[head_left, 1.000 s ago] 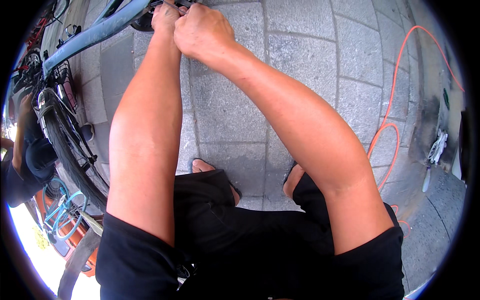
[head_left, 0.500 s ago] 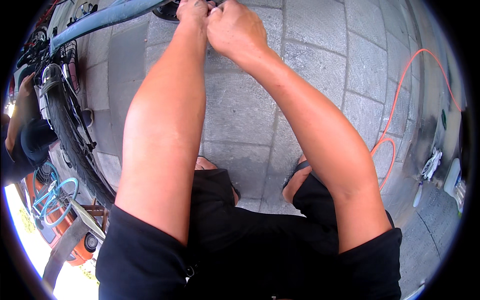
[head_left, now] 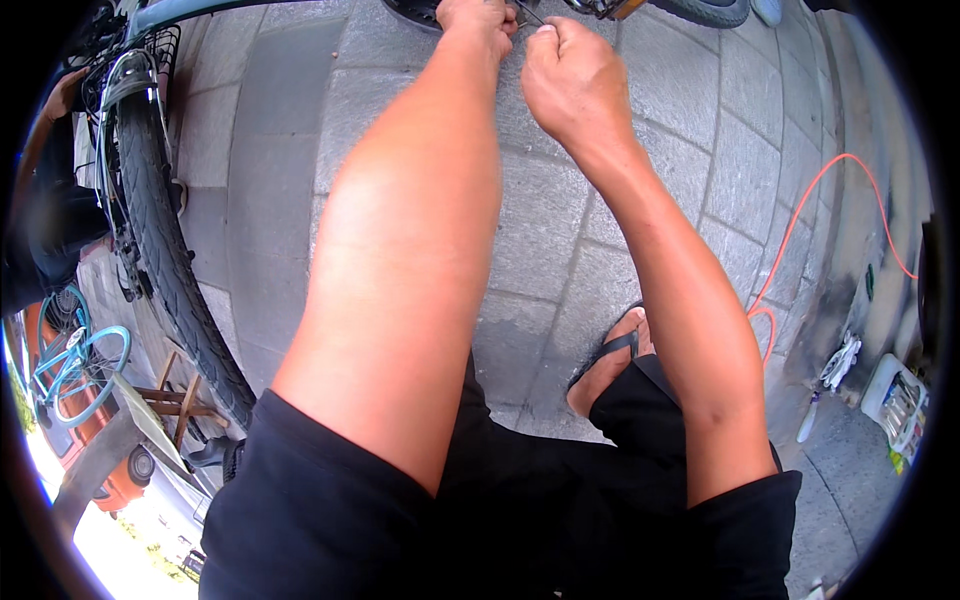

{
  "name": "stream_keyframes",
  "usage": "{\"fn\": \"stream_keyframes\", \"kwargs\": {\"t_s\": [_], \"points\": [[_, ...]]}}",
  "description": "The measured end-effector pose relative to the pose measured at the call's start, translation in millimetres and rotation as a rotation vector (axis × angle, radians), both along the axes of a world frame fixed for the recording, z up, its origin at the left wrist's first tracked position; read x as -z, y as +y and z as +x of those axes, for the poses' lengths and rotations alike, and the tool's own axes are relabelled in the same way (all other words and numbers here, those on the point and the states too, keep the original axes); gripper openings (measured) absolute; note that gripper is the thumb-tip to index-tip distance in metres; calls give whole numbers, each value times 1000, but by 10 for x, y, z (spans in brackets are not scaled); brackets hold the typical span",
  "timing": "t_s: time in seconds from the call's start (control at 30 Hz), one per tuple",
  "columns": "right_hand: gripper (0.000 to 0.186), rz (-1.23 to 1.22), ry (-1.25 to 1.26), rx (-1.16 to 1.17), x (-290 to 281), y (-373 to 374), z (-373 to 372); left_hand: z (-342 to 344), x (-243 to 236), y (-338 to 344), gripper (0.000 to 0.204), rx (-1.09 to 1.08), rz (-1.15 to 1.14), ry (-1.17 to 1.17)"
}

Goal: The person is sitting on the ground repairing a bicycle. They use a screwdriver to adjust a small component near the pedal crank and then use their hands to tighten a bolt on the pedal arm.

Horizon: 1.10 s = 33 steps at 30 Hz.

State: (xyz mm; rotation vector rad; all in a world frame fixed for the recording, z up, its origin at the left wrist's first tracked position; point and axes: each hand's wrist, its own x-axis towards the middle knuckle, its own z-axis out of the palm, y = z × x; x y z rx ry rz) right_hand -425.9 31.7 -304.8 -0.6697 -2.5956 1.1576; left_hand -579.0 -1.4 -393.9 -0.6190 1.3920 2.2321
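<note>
Both arms reach forward to the top edge of the view. My left hand (head_left: 478,18) is closed, fingertips pinched; what it grips is mostly cut off by the edge. My right hand (head_left: 577,82) is closed beside it, a short gap away, thumb and forefinger pinching a thin dark strand (head_left: 531,12), perhaps a cable. The strand runs up out of view between the hands. Behind my left hand lies part of a dark, rounded object (head_left: 408,12), too cropped to name. Some bicycle parts (head_left: 603,8) show just past my right hand.
A bicycle's blue frame tube (head_left: 185,10) and tyre (head_left: 165,220) stand at left, with another person's hand (head_left: 66,92) beyond. Another wheel (head_left: 708,10) is at the top. An orange hose (head_left: 790,225) curves along the right, near a white plastic item (head_left: 893,400).
My hands have moved apart, and the strand now shows between them. The view has shifted, so both hands lie farther right. More bicycle parts and a wheel have come in at the top.
</note>
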Motion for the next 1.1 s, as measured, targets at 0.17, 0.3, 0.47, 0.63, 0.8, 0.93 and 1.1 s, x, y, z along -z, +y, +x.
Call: {"fn": "stream_keyframes", "kwargs": {"t_s": [0.17, 0.3, 0.47, 0.63, 0.8, 0.93, 1.1], "points": [[27, 350, 130, -151, -71, -4, -53, -108, 188, -16, 22, 61, 18, 51], [37, 366, 51, -202, -290, -20, -151, -190, 309, 23, 18, 26, 51, 73], [34, 424, -9, -249, -290, -36, -303, -142, 259, 8, 20, 72, -71, 154], [30, 562, 41, -333, -273, -107, -373, -259, 499, -57, 22, 100, 51, 85], [25, 644, 13, -361, -296, -76, -346, -88, 224, -135, 23, 157, -6, 143], [20, 723, -22, -390, -155, -29, -408, 26, 53, -118, 27, 143, -38, 98], [38, 1135, 36, -561, 7, -132, -527, -2, 284, -220, 34, 271, -309, 393]]}}
